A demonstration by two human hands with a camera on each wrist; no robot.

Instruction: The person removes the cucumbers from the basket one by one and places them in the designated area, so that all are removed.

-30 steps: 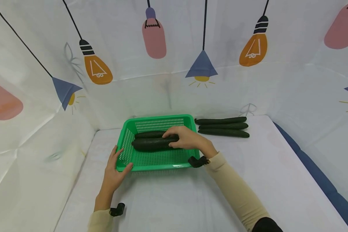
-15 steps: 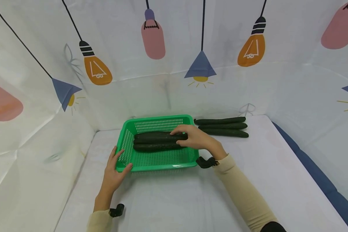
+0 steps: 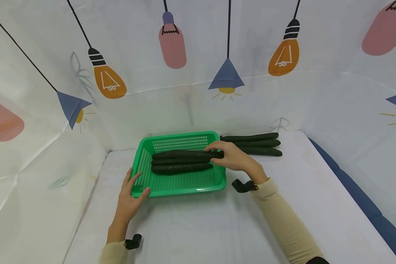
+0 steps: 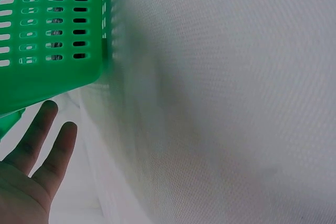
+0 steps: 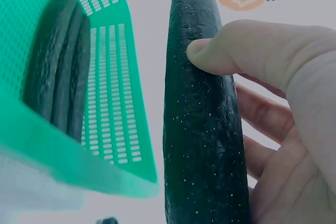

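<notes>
Right hand (image 3: 235, 158) grips a long dark green cucumber (image 3: 188, 154) over the green perforated plastic basket (image 3: 181, 181). Left hand (image 3: 129, 196), fingers relaxed, rests against the basket's near-left corner.

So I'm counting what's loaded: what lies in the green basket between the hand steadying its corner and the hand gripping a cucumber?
In the head view, two cucumbers lie in the basket between the left hand and right hand, which grips a third cucumber.
</notes>
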